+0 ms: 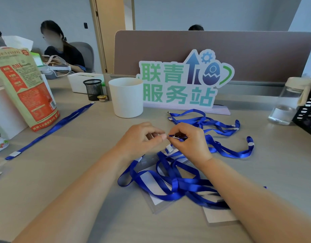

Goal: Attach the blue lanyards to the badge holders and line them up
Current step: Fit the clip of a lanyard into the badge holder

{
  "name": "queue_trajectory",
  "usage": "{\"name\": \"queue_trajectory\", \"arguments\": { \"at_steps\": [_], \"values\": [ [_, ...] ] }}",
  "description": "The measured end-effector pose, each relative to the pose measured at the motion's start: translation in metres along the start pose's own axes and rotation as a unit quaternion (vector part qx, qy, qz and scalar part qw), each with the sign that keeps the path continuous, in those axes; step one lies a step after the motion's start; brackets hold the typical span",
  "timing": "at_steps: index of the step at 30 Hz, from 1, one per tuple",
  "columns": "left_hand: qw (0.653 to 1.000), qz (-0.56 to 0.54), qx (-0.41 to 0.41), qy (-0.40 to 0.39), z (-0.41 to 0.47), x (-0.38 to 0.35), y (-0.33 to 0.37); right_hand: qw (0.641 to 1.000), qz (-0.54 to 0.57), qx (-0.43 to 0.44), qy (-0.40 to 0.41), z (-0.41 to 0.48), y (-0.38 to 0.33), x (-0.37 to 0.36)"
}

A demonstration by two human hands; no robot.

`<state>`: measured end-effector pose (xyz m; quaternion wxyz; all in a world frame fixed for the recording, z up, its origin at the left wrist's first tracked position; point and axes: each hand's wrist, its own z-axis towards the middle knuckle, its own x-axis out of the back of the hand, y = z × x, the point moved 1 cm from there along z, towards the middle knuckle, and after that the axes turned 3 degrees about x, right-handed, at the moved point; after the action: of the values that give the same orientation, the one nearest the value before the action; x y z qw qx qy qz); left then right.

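Several blue lanyards [170, 183] lie tangled on the desk over clear badge holders [157, 199], with more loose lanyards [219, 127] behind them. My right hand [189, 141] pinches the clip end of a lanyard [176, 136] above the pile. My left hand [142, 137] meets it from the left, its thumb and fingertips curled at the clip; what they hold is too small to make out. One finished lanyard [51, 128] lies stretched straight at the left, its badge holder end [15, 153] toward me.
A white cup [126, 97] and a standing sign [182, 81] stand behind the hands. A printed bag [26, 88] is at the left, a mesh pen pot [93, 89] behind it, a glass bottle [287, 102] and black basket [307, 111] at the right. People sit beyond.
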<state>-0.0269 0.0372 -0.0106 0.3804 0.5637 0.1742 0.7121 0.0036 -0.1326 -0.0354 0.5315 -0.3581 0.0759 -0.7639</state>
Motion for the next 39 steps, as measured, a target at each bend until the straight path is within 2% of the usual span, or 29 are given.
{"name": "queue_trajectory", "arguments": {
  "at_steps": [2,9,13,15,19,22,26,29,33,39],
  "values": [
    [1.000,-0.027,0.010,-0.004,0.001,0.000,-0.001,1.000,0.006,0.015,0.010,0.000,0.001,-0.001],
    [0.999,-0.019,-0.002,-0.027,0.004,0.003,-0.007,0.997,-0.010,0.070,0.016,-0.001,0.002,-0.003],
    [1.000,0.007,-0.019,-0.018,0.004,0.000,-0.008,0.997,-0.004,0.071,0.001,-0.001,0.004,-0.004],
    [0.999,0.032,-0.036,0.003,0.004,0.000,-0.009,0.999,0.010,0.037,-0.024,-0.001,0.002,-0.003],
    [0.991,0.108,-0.077,0.032,0.004,0.001,-0.010,0.986,0.087,-0.095,-0.108,-0.002,-0.002,-0.002],
    [0.985,0.123,-0.109,0.048,0.002,0.002,-0.007,0.963,0.162,-0.174,-0.124,0.002,-0.005,-0.003],
    [0.979,0.129,-0.143,0.072,0.000,0.002,-0.006,0.939,0.208,-0.239,-0.133,0.007,-0.006,0.001],
    [0.972,0.154,-0.161,0.079,-0.001,0.002,-0.007,0.932,0.206,-0.248,-0.166,0.007,-0.008,0.001],
    [0.969,0.163,-0.162,0.092,0.000,0.003,-0.009,0.940,0.185,-0.225,-0.176,0.008,-0.011,0.002],
    [0.978,0.095,-0.155,0.098,0.000,0.001,-0.008,0.948,0.178,-0.210,-0.162,0.007,-0.011,0.004]
  ]
}}
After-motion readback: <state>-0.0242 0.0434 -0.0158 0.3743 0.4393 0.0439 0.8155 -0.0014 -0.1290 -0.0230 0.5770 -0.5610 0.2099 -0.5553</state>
